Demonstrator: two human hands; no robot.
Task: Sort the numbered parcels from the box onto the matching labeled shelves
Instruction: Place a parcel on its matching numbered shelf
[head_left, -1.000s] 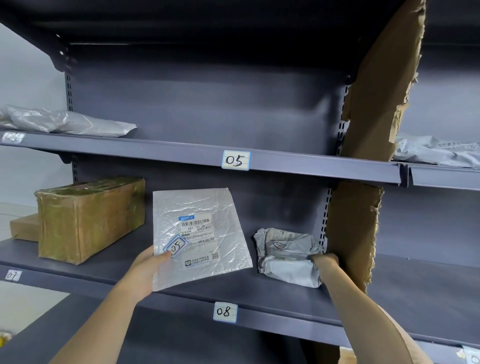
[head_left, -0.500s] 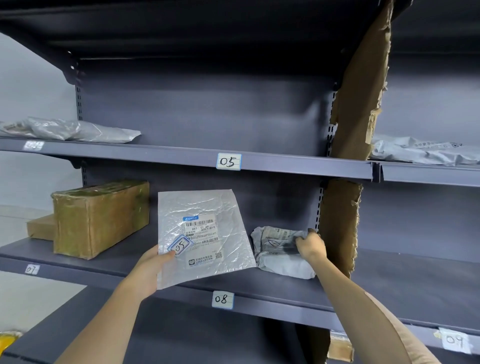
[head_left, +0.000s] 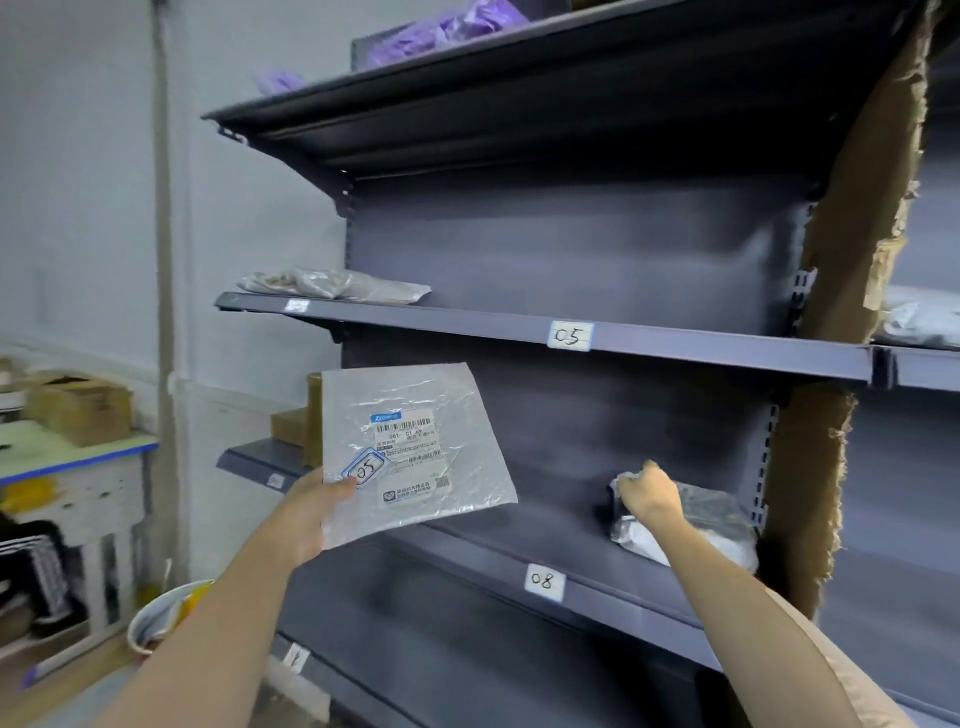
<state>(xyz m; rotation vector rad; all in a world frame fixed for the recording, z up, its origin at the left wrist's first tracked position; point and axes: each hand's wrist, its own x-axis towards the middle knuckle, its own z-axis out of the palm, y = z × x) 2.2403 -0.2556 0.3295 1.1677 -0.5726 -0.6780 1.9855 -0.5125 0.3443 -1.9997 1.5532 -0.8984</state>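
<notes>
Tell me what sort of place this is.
Probably a parcel sorting or pickup room. Dark metal shelves carry handwritten number tags such as 05 and 08; courier bags lie on them, and the left hand holds a silver mailer marked 05 with a barcode label.

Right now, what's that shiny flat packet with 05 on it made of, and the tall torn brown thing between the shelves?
The flat parcel in the left hand looks like thin silvery plastic film: glossy, crinkled, catching light. The brown divider looks like matte cardboard: its edges are ragged and fibrous, as torn paperboard is. Neither can be told for sure from looks alone.
</notes>
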